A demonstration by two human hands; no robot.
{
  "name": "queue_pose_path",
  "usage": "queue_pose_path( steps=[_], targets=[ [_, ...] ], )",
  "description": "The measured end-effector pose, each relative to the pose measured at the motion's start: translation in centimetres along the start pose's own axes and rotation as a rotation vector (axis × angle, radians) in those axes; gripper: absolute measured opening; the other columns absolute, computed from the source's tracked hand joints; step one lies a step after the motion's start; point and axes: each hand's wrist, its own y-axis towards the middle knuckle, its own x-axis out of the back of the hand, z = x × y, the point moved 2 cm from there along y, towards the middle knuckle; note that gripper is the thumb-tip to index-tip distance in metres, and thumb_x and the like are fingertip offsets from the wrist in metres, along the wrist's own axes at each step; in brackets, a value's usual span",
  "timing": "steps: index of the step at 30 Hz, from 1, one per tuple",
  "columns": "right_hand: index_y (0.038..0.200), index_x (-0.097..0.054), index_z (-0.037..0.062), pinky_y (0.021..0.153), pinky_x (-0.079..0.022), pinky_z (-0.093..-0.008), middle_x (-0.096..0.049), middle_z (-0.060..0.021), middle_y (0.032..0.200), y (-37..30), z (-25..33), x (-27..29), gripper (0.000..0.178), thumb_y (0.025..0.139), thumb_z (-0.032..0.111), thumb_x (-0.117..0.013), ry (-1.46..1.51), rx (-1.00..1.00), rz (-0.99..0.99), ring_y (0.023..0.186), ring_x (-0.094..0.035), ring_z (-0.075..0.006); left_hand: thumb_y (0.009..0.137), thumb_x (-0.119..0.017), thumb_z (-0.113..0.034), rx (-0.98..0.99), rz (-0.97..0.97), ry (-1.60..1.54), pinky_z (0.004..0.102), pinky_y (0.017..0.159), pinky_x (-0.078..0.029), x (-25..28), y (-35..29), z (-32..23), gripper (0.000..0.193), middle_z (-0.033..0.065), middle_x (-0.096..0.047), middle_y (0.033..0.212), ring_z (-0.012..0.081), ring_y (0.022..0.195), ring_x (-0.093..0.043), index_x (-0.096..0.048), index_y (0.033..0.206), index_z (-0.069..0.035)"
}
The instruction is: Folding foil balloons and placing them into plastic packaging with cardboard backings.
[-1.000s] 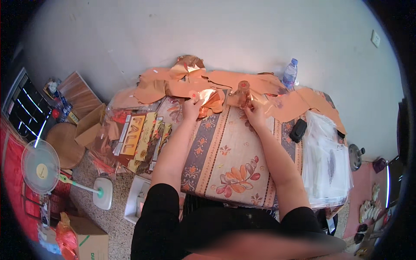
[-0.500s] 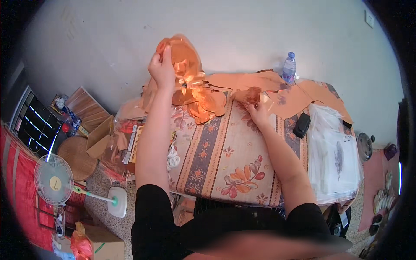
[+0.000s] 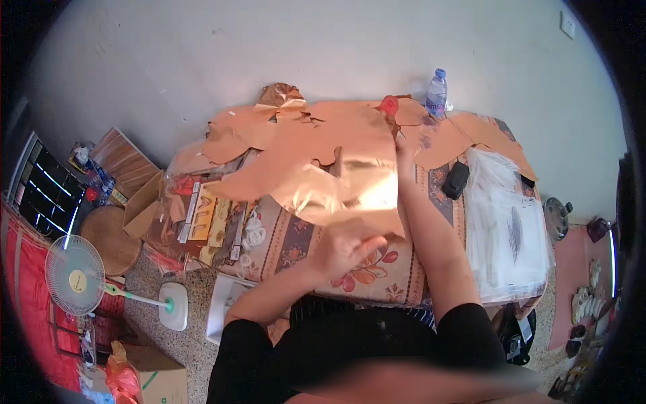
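A large copper-orange foil sheet (image 3: 303, 151) with torn, cut-out gaps spreads over the middle of the table, its near part shiny and raised. My left hand (image 3: 346, 249) is at its near edge, fingers curled against the foil and thumb pointing right. Along the sheet's right edge is my right hand (image 3: 406, 151); its fingers are blurred and partly hidden, so its grip is unclear. Just beyond it sits a small round red thing (image 3: 389, 104) of unclear kind. More orange sheet pieces (image 3: 444, 141) lie to the right, and a crumpled foil piece (image 3: 281, 95) is at the back.
A water bottle (image 3: 437, 93) stands at the back. A black case (image 3: 455, 180) and a stack of white plastic bags (image 3: 508, 232) lie at the right. Boxes (image 3: 202, 215) and white cord (image 3: 255, 232) are at the left. A fan (image 3: 75, 275) stands on the floor.
My left hand has come down from the upper left to the near middle, and the foil now spreads flatter across the table. My right hand has shifted slightly farther away.
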Motion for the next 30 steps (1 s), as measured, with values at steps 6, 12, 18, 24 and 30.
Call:
queue_pose_path(
  steps=[6,12,18,24,30],
  targets=[
    [0.081,-0.061,-0.0027,0.056,-0.043,-0.0344,-0.056,-0.0133,0.065,4.5,3.5,3.9,0.026,0.086,0.021,-0.069,0.155,0.110,0.017,0.057,-0.053,-0.0195,0.088,-0.066,-0.020,0.251,0.194,-0.097,0.0360,0.074,-0.051,-5.1,-5.0,-0.2,0.019,0.0130,-0.068,0.089,0.0299,0.084,-0.065,-0.068,0.089,-0.001],
    [0.081,-0.064,-0.0017,0.052,-0.038,-0.0282,-0.056,-0.0008,0.065,7.4,9.9,5.4,0.020,0.089,0.017,-0.066,-0.251,0.011,0.103,0.060,-0.046,-0.0068,0.091,-0.060,-0.027,0.135,0.665,-0.350,0.0389,0.093,-0.045,-3.8,-5.1,0.0,0.032,0.0156,-0.062,0.108,0.0294,0.106,-0.058,-0.061,0.108,0.000],
    [0.104,-0.069,0.0060,0.059,-0.046,-0.0302,-0.066,-0.0064,0.073,10.8,8.4,9.5,0.019,0.088,0.015,-0.063,-0.235,0.075,0.093,0.062,-0.057,-0.0135,0.089,-0.060,-0.034,0.383,0.694,0.270,0.0429,0.106,-0.033,2.4,0.0,8.6,0.048,0.0155,-0.051,0.132,0.0325,0.127,-0.043,-0.052,0.129,-0.008],
    [0.099,-0.068,0.0024,0.062,-0.047,-0.0288,-0.065,-0.0086,0.075,2.7,14.7,7.0,0.018,0.082,-0.001,-0.061,-0.365,0.359,0.486,0.066,-0.059,-0.0170,0.093,-0.045,-0.051,0.549,0.609,0.704,0.0591,0.111,-0.014,3.0,-6.2,12.2,0.068,0.0143,-0.022,0.155,0.0362,0.143,-0.017,-0.031,0.147,-0.014],
    [0.091,-0.070,0.0105,0.073,-0.051,-0.0385,-0.065,-0.0069,0.093,-5.5,17.7,6.6,0.016,0.076,0.015,-0.068,-0.477,0.565,1.046,0.084,-0.063,-0.0261,0.090,-0.046,-0.055,0.710,0.543,0.879,0.0637,0.110,-0.012,0.5,-8.0,7.9,0.073,0.0172,-0.022,0.154,0.0438,0.141,-0.016,-0.027,0.149,-0.016]
  ],
)
